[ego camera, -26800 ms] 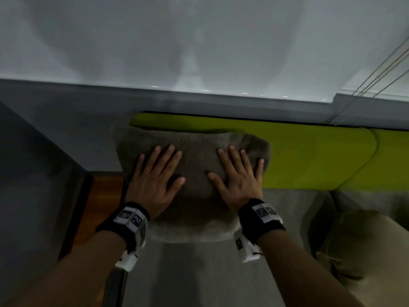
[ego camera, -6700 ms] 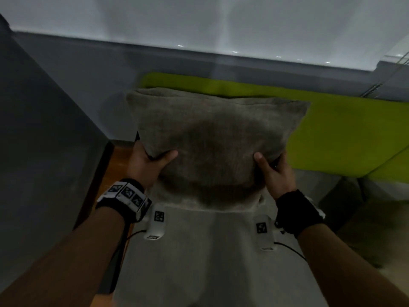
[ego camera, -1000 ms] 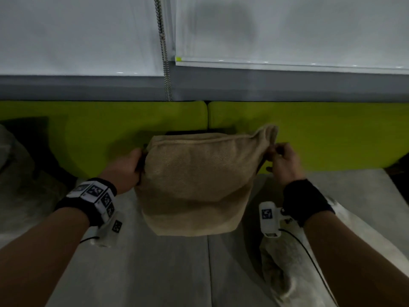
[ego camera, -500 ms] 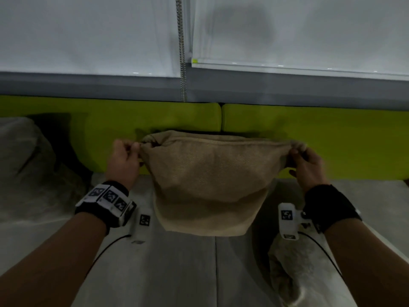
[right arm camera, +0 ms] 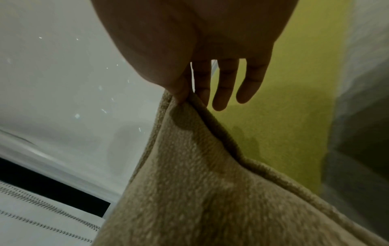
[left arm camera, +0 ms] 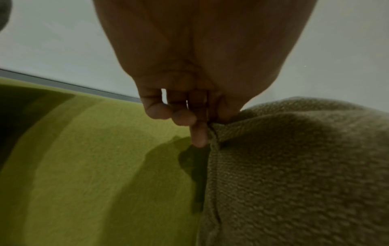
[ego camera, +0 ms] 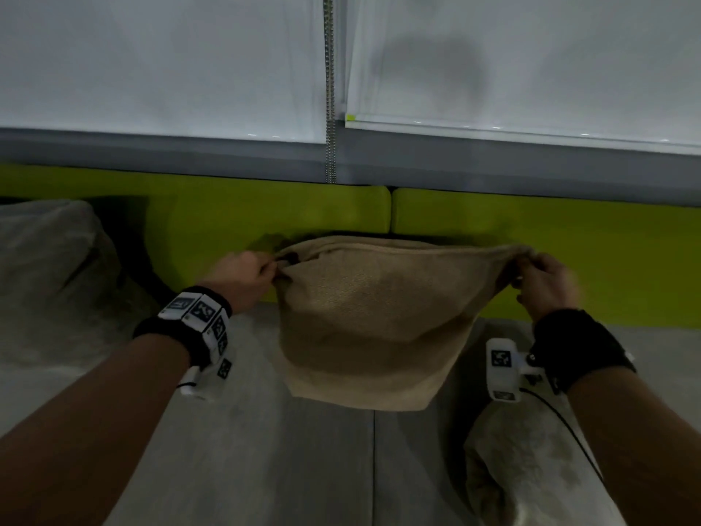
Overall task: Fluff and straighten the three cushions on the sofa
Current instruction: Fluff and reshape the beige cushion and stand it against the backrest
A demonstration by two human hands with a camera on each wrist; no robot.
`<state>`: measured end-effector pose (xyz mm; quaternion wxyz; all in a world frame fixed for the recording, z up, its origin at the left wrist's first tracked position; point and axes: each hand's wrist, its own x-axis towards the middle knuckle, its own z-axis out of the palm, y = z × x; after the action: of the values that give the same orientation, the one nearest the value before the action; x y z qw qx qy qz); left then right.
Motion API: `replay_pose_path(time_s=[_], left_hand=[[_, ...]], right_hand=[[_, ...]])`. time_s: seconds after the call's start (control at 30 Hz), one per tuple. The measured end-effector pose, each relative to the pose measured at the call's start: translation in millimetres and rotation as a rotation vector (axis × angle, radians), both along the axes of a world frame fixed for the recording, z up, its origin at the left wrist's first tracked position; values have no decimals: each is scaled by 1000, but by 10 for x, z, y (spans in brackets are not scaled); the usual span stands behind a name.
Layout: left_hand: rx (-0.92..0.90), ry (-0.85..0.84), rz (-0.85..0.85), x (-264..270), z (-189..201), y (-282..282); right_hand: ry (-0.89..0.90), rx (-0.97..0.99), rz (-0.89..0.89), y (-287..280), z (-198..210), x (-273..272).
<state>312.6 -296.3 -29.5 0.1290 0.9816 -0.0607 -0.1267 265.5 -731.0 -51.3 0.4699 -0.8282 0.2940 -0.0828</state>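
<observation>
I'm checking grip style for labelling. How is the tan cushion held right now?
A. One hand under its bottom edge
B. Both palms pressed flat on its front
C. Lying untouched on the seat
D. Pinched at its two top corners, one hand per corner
D: the left hand and the right hand each pinch a top corner of the tan cushion.

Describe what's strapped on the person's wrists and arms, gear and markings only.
Forearms bare, no sleeves. The left hand and right hand are bare. Each wrist wears a black band; the left one carries white square-code tags. A white tagged camera block hangs under each, trailing a thin black cable.
</observation>
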Motion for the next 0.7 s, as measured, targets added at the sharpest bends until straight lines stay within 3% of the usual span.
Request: replay_pose_path(time_s=[0.2, 0.3, 0.47, 0.6, 0.63, 0.7], left_hand=[[214, 58, -129, 74, -18, -37], [227, 65, -91, 24, 53, -51], [-254, -272, 197, -52, 152, 60], [-875, -195, 547, -65, 156, -28], [-939, -187, 576, -52, 137, -51], [-820, -180, 481, -45, 165, -97]], right_hand=[[-62, 1, 121, 71, -19, -75], [-69, -11, 132, 2, -25, -62], [-68, 89, 104, -69, -97, -83], [-77, 132, 92, -8, -94, -63], [-85, 127, 92, -5, -101, -60], [-89, 69, 93, -19, -131, -54]])
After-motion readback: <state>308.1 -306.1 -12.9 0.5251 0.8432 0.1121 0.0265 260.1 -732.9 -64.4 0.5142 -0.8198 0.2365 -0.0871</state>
